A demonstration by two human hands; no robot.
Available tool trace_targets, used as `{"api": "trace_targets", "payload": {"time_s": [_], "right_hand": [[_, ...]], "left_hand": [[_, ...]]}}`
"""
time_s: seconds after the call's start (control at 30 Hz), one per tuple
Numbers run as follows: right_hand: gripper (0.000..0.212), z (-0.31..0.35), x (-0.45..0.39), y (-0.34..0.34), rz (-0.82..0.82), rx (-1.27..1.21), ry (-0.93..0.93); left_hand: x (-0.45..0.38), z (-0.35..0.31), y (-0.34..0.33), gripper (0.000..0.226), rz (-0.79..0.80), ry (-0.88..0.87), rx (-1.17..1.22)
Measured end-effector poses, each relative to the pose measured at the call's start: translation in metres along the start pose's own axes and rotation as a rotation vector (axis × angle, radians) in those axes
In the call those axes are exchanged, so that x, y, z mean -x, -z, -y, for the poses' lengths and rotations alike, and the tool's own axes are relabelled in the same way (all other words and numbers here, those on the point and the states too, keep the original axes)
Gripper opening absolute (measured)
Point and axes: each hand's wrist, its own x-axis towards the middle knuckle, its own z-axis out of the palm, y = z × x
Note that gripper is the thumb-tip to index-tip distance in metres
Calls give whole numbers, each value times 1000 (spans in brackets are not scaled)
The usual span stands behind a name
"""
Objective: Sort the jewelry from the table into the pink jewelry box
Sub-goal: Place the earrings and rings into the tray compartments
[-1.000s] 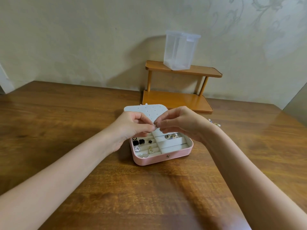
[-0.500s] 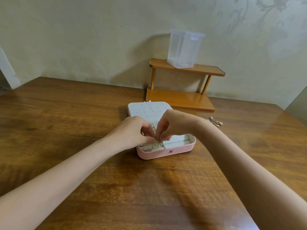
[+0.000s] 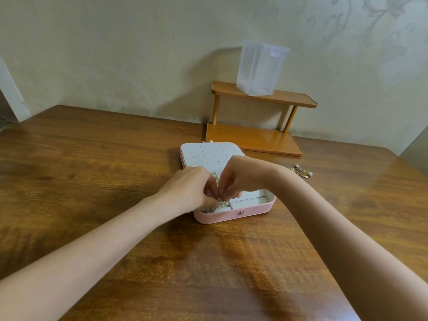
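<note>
Both hands have lowered into the pink jewelry box [image 3: 234,214]: left hand [image 3: 192,191] and right hand [image 3: 240,179] pinch a small gold earring [image 3: 223,203], seating it; next, the loose jewelry [image 3: 302,173] needs fetching.

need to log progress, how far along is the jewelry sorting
Done: several small pieces already sit in the near-left compartments of the open pink jewelry box. In hand: the left hand and right hand together pinch a small gold piece low over those compartments. Left: a small cluster of jewelry lies on the table, right of the box.
</note>
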Motion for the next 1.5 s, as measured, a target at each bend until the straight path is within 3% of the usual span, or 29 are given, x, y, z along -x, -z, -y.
{"api": "trace_targets", "payload": {"time_s": [0.47, 0.8, 0.93, 1.0, 1.2, 1.33, 1.5], "right_hand": [[9, 4, -5, -9, -87, 59, -16], [17, -1, 1, -4, -74, -77, 0], [13, -1, 3, -2, -65, -91, 4], [8, -7, 5, 5, -137, -127, -6], [13, -52, 15, 36, -459, -123, -176], [28, -113, 13, 46, -635, -46, -434], [49, -160, 11, 27, -457, -45, -572]], "left_hand": [[-2, 1, 1, 9, 14, 17, 11], [-4, 4, 0, 13, 20, 13, 16], [-6, 7, 10, 16, -1, 30, 78], [-9, 8, 16, 14, -52, 27, 109], [-32, -8, 14, 12, -58, -39, 205], [-47, -21, 7, 11, -9, -114, 226], [-61, -29, -2, 14, 23, -136, 215]]}}
